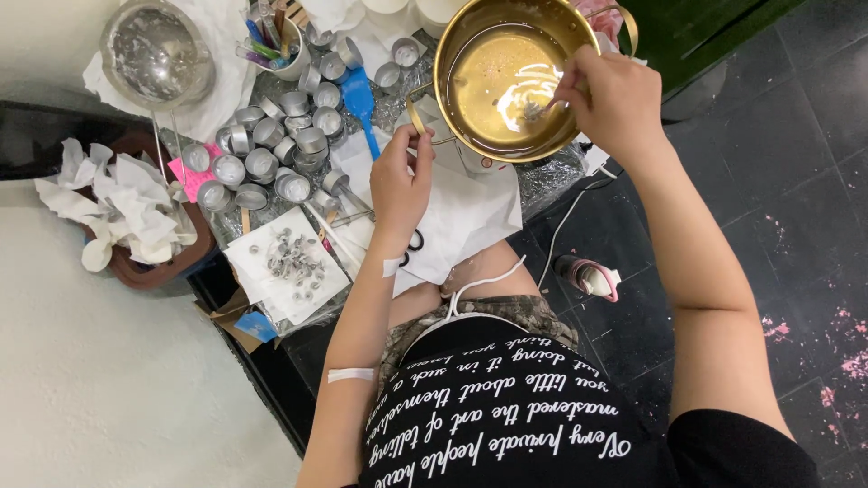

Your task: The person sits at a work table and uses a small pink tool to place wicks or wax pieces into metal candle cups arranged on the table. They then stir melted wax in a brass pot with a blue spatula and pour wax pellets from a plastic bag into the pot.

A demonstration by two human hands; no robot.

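small blue label (257, 326) on brown cardboard (233, 323), table's near edge, left of knee

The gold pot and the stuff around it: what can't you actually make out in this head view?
- Gold pot: glare hides what the pale streaks in it are.
- Right hand: it covers most of the utensil it holds; its kind is unclear.
- Left hand: it pinches the pot's handle; the fingertips hide the grip.
- Small metal pieces on white paper: too small to identify.
- Steel bowl: cut off by the top edge.
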